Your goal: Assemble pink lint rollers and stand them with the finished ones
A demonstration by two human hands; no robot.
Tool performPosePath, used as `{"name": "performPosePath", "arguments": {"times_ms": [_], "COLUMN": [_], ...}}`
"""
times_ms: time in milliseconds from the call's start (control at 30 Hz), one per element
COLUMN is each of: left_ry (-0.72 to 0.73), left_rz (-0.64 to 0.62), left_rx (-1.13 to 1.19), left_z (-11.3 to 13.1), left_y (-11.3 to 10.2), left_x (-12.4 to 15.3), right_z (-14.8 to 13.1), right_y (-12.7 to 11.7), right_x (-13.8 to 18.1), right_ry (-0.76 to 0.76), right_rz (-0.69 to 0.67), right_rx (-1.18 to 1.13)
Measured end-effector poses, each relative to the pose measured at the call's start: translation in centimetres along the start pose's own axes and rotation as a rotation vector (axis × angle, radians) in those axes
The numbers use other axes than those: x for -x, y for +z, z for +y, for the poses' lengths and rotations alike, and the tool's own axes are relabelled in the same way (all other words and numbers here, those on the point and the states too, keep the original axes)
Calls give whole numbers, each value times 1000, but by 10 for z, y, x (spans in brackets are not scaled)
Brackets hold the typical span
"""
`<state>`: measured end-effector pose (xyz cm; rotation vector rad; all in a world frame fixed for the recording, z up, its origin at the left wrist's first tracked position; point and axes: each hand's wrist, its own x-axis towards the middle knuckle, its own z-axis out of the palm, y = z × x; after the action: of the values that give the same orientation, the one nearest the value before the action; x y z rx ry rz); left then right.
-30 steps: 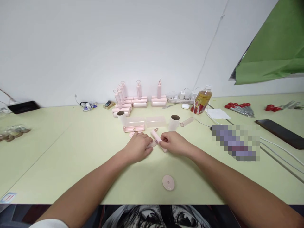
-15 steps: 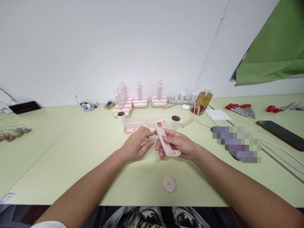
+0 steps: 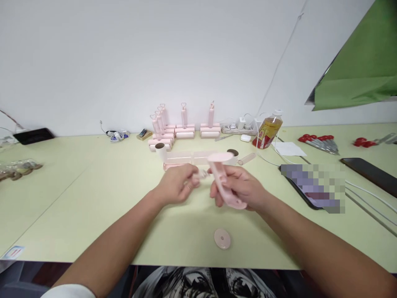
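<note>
My right hand (image 3: 240, 186) grips a pink plastic lint roller frame (image 3: 221, 179), a long curved piece with a rounded end at top and bottom. My left hand (image 3: 178, 184) is closed, thumb against fingers, around a small pale part (image 3: 203, 174) that is smeared by motion. That part points toward the pink frame, with a slight gap between them. A round pink disc (image 3: 222, 239) with a hole in its middle lies flat nearer to me. Behind my hands lie a pink shell piece (image 3: 169, 166), a white paper roll (image 3: 161, 153) and a clear pink tube (image 3: 247, 159).
Several pink lint rollers (image 3: 184, 131) with upright handles stand by the wall. To their right are a power strip (image 3: 240, 130) and a drink bottle (image 3: 268, 130). Red-handled scissors (image 3: 319, 142), a dark phone (image 3: 370, 174) and a phone with a blurred screen (image 3: 305, 186) lie at the right.
My right hand has turned the pink frame so its upper rounded end faces me more. My left hand has lifted the small pale part from beside the shell piece.
</note>
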<state>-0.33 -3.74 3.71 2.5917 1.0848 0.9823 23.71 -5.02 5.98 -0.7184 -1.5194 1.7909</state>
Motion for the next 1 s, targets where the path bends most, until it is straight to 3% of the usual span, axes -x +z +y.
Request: {"name": "performPosePath", "arguments": {"times_ms": [133,200,333,433,633,767,1000], "left_ry": [-217,-283,-360,-361,-314,-295,-312], "left_rz": [347,387,192,50,-196,-354,-510], "left_rx": [39,122,167,137,44,-46,-178], "left_z": [-9,-6,2,-1,-5,-2,-2], "left_y": [-17,-17,-3,9,11,10,16], "left_x": [0,-1,-3,-2,0,1,0], "right_z": [-16,-11,17,33,43,44,41], "right_y": [-14,-23,-32,-31,-32,-34,-34], "right_x": [8,2,-22,-34,-39,-36,-37], "right_ry": [-139,-104,-57,-46,-175,-200,-152], "right_rz": [173,213,210,251,352,233,93], "right_rx": [249,527,1142,1325,1381,1365,1447]}}
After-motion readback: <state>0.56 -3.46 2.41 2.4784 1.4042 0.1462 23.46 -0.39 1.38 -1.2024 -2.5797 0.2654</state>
